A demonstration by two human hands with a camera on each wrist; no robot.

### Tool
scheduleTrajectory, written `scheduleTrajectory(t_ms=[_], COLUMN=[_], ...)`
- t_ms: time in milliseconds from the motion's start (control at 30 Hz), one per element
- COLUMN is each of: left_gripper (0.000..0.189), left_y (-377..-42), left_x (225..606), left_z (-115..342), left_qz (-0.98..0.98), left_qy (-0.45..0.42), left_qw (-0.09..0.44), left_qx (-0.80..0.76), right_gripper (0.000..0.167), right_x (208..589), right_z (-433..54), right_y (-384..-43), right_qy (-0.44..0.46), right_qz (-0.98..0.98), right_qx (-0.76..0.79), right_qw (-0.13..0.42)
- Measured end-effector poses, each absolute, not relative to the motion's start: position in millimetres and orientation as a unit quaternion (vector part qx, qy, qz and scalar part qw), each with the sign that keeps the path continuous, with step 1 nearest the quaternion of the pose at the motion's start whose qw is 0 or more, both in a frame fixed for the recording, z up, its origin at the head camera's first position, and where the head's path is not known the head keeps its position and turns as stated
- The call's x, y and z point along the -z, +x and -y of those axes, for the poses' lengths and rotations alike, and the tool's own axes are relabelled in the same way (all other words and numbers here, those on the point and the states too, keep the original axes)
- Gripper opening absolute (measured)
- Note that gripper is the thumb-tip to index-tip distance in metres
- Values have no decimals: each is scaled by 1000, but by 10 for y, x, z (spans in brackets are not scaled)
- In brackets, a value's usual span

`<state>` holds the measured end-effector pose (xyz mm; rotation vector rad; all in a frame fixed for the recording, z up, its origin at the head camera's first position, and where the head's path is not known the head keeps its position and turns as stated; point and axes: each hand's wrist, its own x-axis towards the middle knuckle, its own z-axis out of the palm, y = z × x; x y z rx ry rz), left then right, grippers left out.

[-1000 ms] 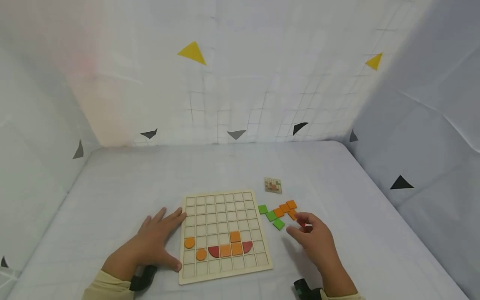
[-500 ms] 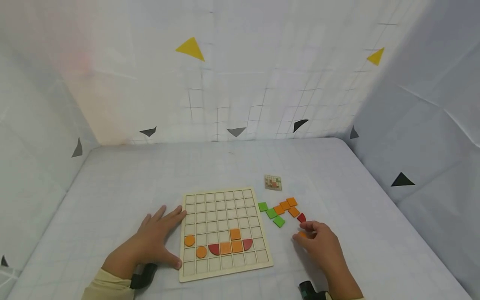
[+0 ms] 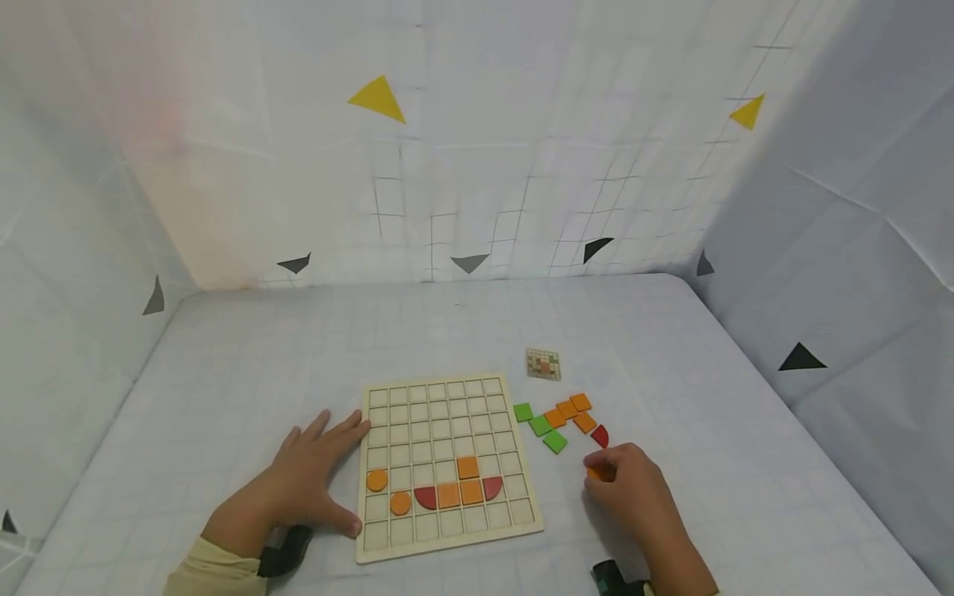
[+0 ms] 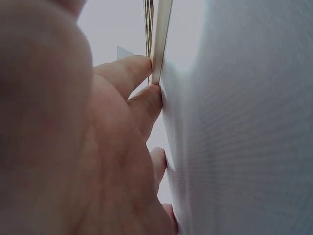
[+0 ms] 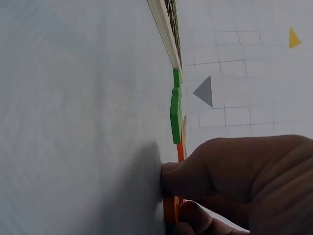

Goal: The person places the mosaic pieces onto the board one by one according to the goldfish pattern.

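Observation:
A square wooden grid board (image 3: 420, 415) lies on the table. Two orange discs (image 3: 378, 479), several orange squares (image 3: 468, 467) and two red quarter-round tiles (image 3: 493, 487) sit in its cells. My left hand (image 3: 313, 472) is spread along the board's left edge, with fingertips and thumb right at the rim. Right of the board, my right hand (image 3: 629, 488) pinches an orange tile (image 5: 170, 209) between thumb and fingers, low over the table. Most of that tile is hidden by the fingers.
Beyond the right hand lie loose green squares (image 3: 555, 441), orange squares (image 3: 580, 402) and a red quarter-round tile (image 3: 600, 435). A small pattern card (image 3: 543, 364) is behind them. White sheeting (image 3: 477, 165) with yellow and dark triangles surrounds the table.
My right hand has moved slightly toward me, off the red tile, and its fingers have come together on the orange tile. The left hand stays in place.

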<state>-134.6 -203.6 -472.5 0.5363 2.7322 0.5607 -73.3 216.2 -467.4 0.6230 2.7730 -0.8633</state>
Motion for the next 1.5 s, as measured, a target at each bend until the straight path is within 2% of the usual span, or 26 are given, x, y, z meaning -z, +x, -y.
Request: scheduleTrajectory(t_ms=[233, 533, 733, 967, 1200, 1400, 1500], left_gripper=[141, 141, 141, 140, 138, 138, 138], left_y=[-1332, -1346, -1357, -1370, -1373, -1386, -1392], left_x=[4742, 4775, 4766, 4764, 4759, 4754, 4755], left_z=[2072, 2110, 2127, 2151, 2137, 2113, 2104], left_qz=[-951, -953, -952, -951, -950, -948, -947], left_qy=[179, 168, 165, 170, 173, 183, 183], left_qw=[153, 153, 157, 157, 161, 158, 158], left_qx=[-201, -199, -205, -204, -206, -209, -212], right_gripper=[20, 23, 22, 20, 16, 14, 14], right_x=[4653, 4590, 4543, 4449, 4311, 4297, 4298], right_z=[-2086, -1952, -1830, -1594, -1204, -870, -730], right_y=[-758, -790, -823, -862, -944, -1037, -1090], right_qy=[187, 186, 153, 72, -64, -139, -158], right_qz=[-939, -933, -936, -935, -908, -898, -897], right_qx=[271, 304, 318, 346, 408, 411, 412], right_qw=[98, 46, 14, -21, -71, -66, -40])
